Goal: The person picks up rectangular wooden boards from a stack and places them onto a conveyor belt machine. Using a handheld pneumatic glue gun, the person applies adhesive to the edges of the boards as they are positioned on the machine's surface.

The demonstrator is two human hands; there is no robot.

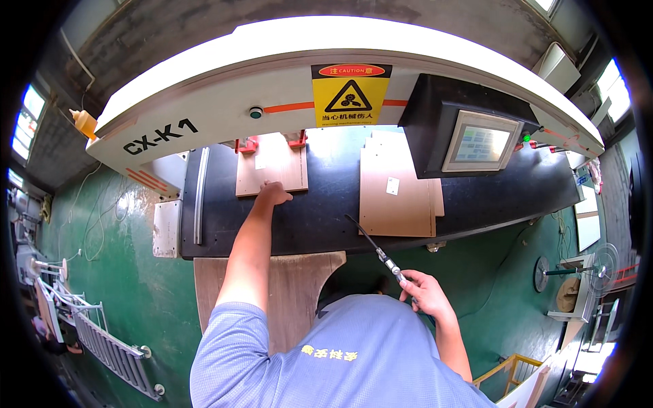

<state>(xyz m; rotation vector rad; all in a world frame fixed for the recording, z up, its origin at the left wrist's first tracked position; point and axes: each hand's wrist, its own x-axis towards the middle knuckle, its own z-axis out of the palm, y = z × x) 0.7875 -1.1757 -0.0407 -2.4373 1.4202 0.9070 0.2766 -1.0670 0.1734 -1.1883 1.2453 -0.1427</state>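
Note:
My left hand [275, 193] reaches forward to the front edge of a light brown wooden board [286, 170] on the black machine table. Its fingers lie on the board's top, and the thumb is by the front edge. The board's far end sits under red clamps [249, 144] of the machine. In my right hand [426, 295] is an air blow gun [390, 264], with its long thin nozzle pointing forward and left above the table's front edge. To the right, a stack of similar boards [388, 211] lies on the table, with a white label [392, 185] on the top one.
A large white machine beam [224, 109] spans the table [333, 197], carrying a black-cased touchscreen [476, 141]. A metal guide rail [201, 197] lies at left. A brown panel with a curved cutout [292, 272] is before me. A grey roller frame [115, 350] stands on the green floor.

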